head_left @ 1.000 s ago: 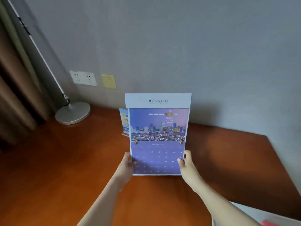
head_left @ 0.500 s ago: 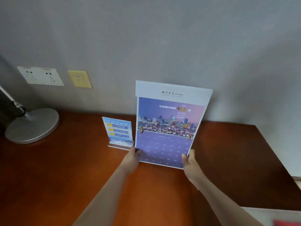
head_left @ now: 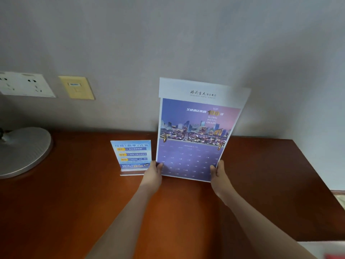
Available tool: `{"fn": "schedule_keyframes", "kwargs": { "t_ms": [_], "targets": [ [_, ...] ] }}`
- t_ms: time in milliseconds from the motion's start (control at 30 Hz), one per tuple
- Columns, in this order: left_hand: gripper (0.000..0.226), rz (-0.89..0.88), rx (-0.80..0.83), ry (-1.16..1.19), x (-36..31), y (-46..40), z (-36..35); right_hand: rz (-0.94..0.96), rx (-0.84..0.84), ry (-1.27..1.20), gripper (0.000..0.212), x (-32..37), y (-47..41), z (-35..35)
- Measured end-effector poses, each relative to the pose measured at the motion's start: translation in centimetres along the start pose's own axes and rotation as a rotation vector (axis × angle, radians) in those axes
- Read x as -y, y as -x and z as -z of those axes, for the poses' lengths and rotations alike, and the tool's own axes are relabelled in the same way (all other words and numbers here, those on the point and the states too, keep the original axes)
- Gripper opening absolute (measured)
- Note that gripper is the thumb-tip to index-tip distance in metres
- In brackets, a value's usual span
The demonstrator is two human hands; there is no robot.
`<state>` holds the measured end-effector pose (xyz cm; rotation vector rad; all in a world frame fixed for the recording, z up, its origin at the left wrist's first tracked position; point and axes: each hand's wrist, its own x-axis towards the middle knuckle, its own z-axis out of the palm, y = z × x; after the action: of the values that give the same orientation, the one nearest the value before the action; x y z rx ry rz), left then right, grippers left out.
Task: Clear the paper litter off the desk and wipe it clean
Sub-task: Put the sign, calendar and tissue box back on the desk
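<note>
Head view: both hands grip a wall calendar (head_left: pixel 197 131) (purple, January page) by its lower corners, left hand (head_left: pixel 153 172) and right hand (head_left: pixel 217 171), standing it upright on the wooden desk (head_left: pixel 74 193) against the wall, just beside 1 blue table sign (head_left: pixel 131 156).

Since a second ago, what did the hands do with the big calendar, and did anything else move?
Both hands carried the calendar to the right and back toward the wall, so it no longer covers the small blue sign and now stands beside it. The left hand and right hand kept their grip on its bottom corners. The sign, the lamp base and the desk stayed put; the camera shifted too.
</note>
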<state>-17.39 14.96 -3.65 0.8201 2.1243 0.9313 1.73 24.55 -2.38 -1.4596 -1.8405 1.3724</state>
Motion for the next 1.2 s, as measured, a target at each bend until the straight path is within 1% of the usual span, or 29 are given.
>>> {"fn": "schedule_keyframes", "kwargs": {
  "t_ms": [133,200,233,333,467,600,867,933,967,1067,1133,1200],
  "targets": [
    [0.026,-0.009,-0.015,0.024,0.5,-0.4,0.2,0.029,-0.014,0.016,0.013,0.0,-0.7,-0.2],
    [0.021,-0.024,-0.027,0.028,0.8,-0.5,0.3,0.035,-0.027,0.04,0.008,-0.1,-1.1,-0.3],
    [0.022,-0.032,-0.04,0.025,0.9,-0.6,0.5,0.047,-0.033,0.049,0.006,0.0,-1.2,-0.4],
    [0.03,-0.064,-0.097,0.009,1.3,-0.6,1.2,0.077,-0.033,0.05,0.007,0.2,-1.4,-0.6],
    [0.024,-0.104,-0.146,0.035,2.2,-0.3,2.4,0.077,-0.032,0.046,0.019,0.3,-1.6,-0.6],
    [0.021,-0.097,-0.178,0.081,3.4,-0.6,3.4,0.087,-0.038,0.084,0.011,0.1,-1.7,-0.9],
    [0.017,-0.134,-0.168,0.121,4.1,-1.6,3.5,0.081,-0.03,0.132,0.005,-1.0,-1.6,-1.0],
    [0.02,-0.152,-0.184,0.142,4.3,-1.9,3.3,0.101,-0.048,0.146,0.015,-1.3,-1.7,-1.0],
    [0.023,-0.163,-0.198,0.155,4.4,-2.0,3.2,0.105,-0.051,0.142,0.015,-1.4,-1.7,-1.0],
    [0.028,-0.173,-0.22,0.222,4.7,-2.1,2.9,0.108,-0.032,0.131,0.004,-1.6,-1.7,-1.2],
    [0.029,-0.178,-0.222,0.248,4.9,-2.1,2.9,0.113,-0.035,0.128,0.009,-1.7,-1.8,-1.4],
    [0.025,-0.202,-0.221,0.237,5.0,-2.1,2.8,0.121,-0.038,0.119,0.013,-1.8,-1.7,-1.4]
  ]
}}
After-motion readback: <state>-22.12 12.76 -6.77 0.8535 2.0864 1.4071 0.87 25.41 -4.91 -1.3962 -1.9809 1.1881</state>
